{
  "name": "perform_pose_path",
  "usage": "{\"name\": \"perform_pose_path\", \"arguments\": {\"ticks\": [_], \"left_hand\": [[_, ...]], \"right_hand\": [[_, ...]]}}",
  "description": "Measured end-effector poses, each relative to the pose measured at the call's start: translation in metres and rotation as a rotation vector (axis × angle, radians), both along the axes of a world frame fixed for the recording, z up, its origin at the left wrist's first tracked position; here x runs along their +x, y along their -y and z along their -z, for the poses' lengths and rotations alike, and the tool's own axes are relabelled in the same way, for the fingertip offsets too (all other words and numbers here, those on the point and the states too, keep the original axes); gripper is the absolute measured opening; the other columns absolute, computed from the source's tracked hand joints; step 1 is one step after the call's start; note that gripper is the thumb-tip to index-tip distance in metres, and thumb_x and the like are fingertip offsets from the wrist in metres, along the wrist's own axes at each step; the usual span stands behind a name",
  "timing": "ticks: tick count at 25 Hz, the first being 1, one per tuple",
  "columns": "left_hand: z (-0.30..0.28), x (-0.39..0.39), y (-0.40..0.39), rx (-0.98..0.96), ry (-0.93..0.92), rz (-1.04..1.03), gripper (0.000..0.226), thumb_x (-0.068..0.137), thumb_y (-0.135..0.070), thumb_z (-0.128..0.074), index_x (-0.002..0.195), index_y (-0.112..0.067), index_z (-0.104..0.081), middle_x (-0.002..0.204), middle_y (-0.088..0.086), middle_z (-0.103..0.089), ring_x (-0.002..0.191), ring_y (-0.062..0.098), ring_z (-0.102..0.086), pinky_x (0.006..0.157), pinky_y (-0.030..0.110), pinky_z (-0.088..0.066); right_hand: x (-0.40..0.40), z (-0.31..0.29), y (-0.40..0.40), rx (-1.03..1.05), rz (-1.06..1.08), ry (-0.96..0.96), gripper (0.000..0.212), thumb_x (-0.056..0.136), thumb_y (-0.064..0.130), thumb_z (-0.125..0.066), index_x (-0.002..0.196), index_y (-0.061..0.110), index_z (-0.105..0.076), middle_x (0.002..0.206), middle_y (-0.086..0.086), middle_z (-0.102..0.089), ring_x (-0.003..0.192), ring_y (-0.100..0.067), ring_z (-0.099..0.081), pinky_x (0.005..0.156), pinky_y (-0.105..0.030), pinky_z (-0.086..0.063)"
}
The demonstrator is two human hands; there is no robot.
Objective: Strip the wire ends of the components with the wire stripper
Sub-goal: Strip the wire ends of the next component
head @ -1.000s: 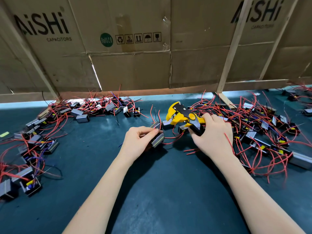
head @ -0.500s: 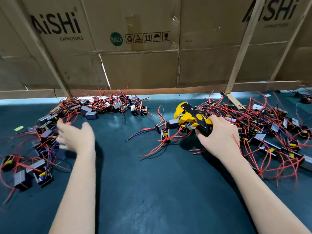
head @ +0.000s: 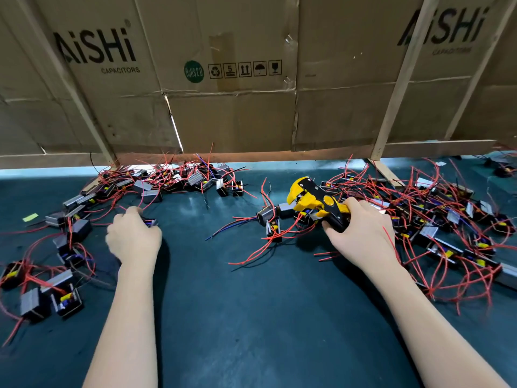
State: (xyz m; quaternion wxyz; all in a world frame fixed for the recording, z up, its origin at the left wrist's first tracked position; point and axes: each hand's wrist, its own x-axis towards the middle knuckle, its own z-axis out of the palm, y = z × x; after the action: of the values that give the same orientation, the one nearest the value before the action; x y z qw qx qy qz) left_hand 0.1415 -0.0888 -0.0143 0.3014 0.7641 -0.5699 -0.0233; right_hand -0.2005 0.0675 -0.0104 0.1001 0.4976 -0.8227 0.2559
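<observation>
Cardboard wall (head: pixel 229 113) reads "AiSHi CAPACITORS", "RoHS 2.0"; below it, right hand (head: pixel 361 233) fingers clamped on wire stripper (head: pixel 316 201), left hand (head: pixel 134 236) fingers curled on a component (head: pixel 149 222).

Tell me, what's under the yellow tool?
Under the wire stripper lie small components and red wires on the dark mat. The right hand grips its handles, hiding what lies beneath them.

An electronics assembly workshop: heaps of wired components (head: pixel 436 228) on a bench mat (head: pixel 251 303), capacitor cartons (head: pixel 223 107) behind.
</observation>
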Motion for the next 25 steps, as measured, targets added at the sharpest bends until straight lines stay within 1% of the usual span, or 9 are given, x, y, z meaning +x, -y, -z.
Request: {"name": "perform_pose_path", "arguments": {"ticks": [4, 7, 11, 15, 18, 20, 21, 23, 25], "left_hand": [[-0.002, -0.034, -0.012, -0.027, -0.167, 0.424, 0.030, 0.075, -0.016, -0.080, 0.104, -0.012, -0.069, 0.098, 0.009, -0.072, 0.094, 0.030, -0.066, 0.090, 0.040, -0.051], [0.003, -0.066, -0.022, -0.021, -0.098, 0.684, 0.033, 0.078, -0.015, -0.078, 0.109, -0.015, -0.068, 0.100, 0.005, -0.072, 0.098, 0.027, -0.064, 0.091, 0.037, -0.049], [0.007, -0.078, -0.025, -0.186, 0.124, 0.465, 0.036, 0.086, -0.022, -0.070, 0.121, -0.022, -0.064, 0.106, 0.003, -0.072, 0.107, 0.031, -0.053, 0.091, 0.038, -0.033], [-0.007, -0.070, -0.030, -0.323, 0.013, 0.221, 0.043, 0.084, -0.033, -0.071, 0.125, -0.029, -0.063, 0.095, -0.002, -0.072, 0.096, 0.026, -0.050, 0.081, 0.033, -0.022], [-0.014, -0.072, -0.034, -0.513, 0.012, 0.227, 0.044, 0.083, -0.028, -0.072, 0.126, -0.023, -0.065, 0.092, 0.001, -0.071, 0.093, 0.026, -0.050, 0.085, 0.034, -0.025], [-0.015, -0.078, -0.040, -0.668, -0.050, 0.365, 0.046, 0.082, -0.018, -0.073, 0.127, -0.016, -0.063, 0.098, -0.001, -0.071, 0.095, 0.027, -0.052, 0.087, 0.032, -0.028], [-0.016, -0.084, -0.044, -0.677, -0.149, 0.476, 0.050, 0.081, -0.013, -0.073, 0.129, -0.015, -0.059, 0.102, -0.002, -0.069, 0.098, 0.024, -0.053, 0.090, 0.029, -0.031], [-0.016, -0.095, -0.052, -0.541, -0.410, 0.719, 0.061, 0.080, -0.006, -0.070, 0.136, -0.018, -0.049, 0.103, -0.008, -0.067, 0.099, 0.009, -0.056, 0.090, 0.020, -0.040], [-0.013, -0.103, -0.057, -0.315, -0.469, 0.893, 0.070, 0.078, -0.003, -0.069, 0.139, -0.022, -0.040, 0.097, -0.013, -0.066, 0.092, -0.002, -0.058, 0.084, 0.010, -0.042]], "right_hand": [[0.002, 0.000, 0.000, -0.004, -0.021, 0.030, 0.039, 0.078, 0.051, -0.065, 0.102, 0.022, -0.056, 0.100, 0.001, -0.061, 0.103, -0.027, -0.057, 0.091, -0.039, -0.034], [0.003, 0.000, 0.000, 0.001, -0.025, 0.024, 0.039, 0.079, 0.051, -0.065, 0.104, 0.022, -0.057, 0.102, 0.001, -0.061, 0.105, -0.026, -0.057, 0.092, -0.039, -0.034], [0.001, 0.000, 0.000, 0.031, -0.017, 0.019, 0.042, 0.080, 0.053, -0.064, 0.109, 0.024, -0.056, 0.105, 0.001, -0.061, 0.108, -0.026, -0.056, 0.094, -0.039, -0.033], [0.001, 0.000, 0.001, 0.046, -0.020, 0.015, 0.043, 0.080, 0.054, -0.063, 0.110, 0.024, -0.056, 0.107, 0.001, -0.061, 0.108, -0.025, -0.055, 0.095, -0.039, -0.033], [0.001, 0.001, 0.001, 0.057, -0.016, 0.005, 0.045, 0.080, 0.055, -0.062, 0.113, 0.025, -0.055, 0.108, 0.002, -0.060, 0.109, -0.024, -0.055, 0.095, -0.039, -0.033], [0.001, 0.001, 0.001, 0.060, -0.016, 0.007, 0.045, 0.080, 0.055, -0.062, 0.113, 0.025, -0.055, 0.108, 0.002, -0.060, 0.109, -0.024, -0.055, 0.094, -0.038, -0.033], [0.001, 0.001, 0.001, 0.058, -0.018, 0.012, 0.045, 0.079, 0.054, -0.063, 0.113, 0.026, -0.055, 0.108, 0.002, -0.060, 0.109, -0.024, -0.055, 0.095, -0.038, -0.033], [0.000, 0.002, 0.001, 0.050, -0.021, 0.019, 0.044, 0.078, 0.054, -0.064, 0.112, 0.026, -0.055, 0.108, 0.003, -0.060, 0.109, -0.023, -0.055, 0.096, -0.039, -0.033], [0.000, 0.002, 0.001, 0.049, -0.023, 0.017, 0.045, 0.078, 0.054, -0.064, 0.112, 0.026, -0.056, 0.108, 0.003, -0.060, 0.109, -0.023, -0.055, 0.096, -0.039, -0.033]]}}
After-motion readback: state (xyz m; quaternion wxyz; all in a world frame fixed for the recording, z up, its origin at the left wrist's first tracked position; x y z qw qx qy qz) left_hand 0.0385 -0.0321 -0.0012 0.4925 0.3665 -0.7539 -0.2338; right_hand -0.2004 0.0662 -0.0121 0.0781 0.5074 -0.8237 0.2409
